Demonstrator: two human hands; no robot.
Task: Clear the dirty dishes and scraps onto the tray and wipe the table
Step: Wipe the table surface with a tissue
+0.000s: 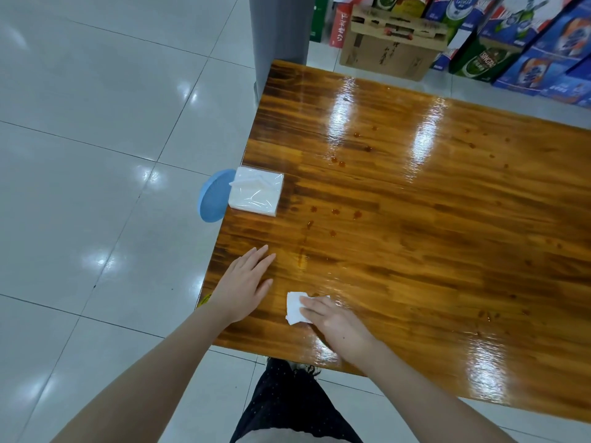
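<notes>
Glossy tiled floor surrounds a varnished wooden worktop (415, 251), with stacked drink cartons (393, 43) at the far end. No dishes or tray are in view, so the clearing part of the task looks done and this reads as the wiping step.

The right hand (335, 324) lies near the front edge with its fingers straight and together, pressing a white paper napkin (295, 306) flat on the wood rather than gripping it. The left hand (243, 286) rests just to its left, palm down, fingers spread and holding nothing. It seems to be bracing.

From the napkin, a wet streak (302, 257) lies close by at 12 o'clock, and its long axis runs from 12 to 6. Beyond it, along the same line, sits a cluster of reddish sauce drops (334, 212). A second cluster (339, 162) sits farther off, and more specks are scattered toward 2 o'clock. The right hand is the one on the napkin, and a straight push away from the body would likely carry it along the streak into the first drops.

A wrapped pack of tissues (257, 195) stands at 11 o'clock by the left edge. Beside it, off the worktop, is a blue round thing (212, 196), possibly a stool seat, though the view does not settle it.
</notes>
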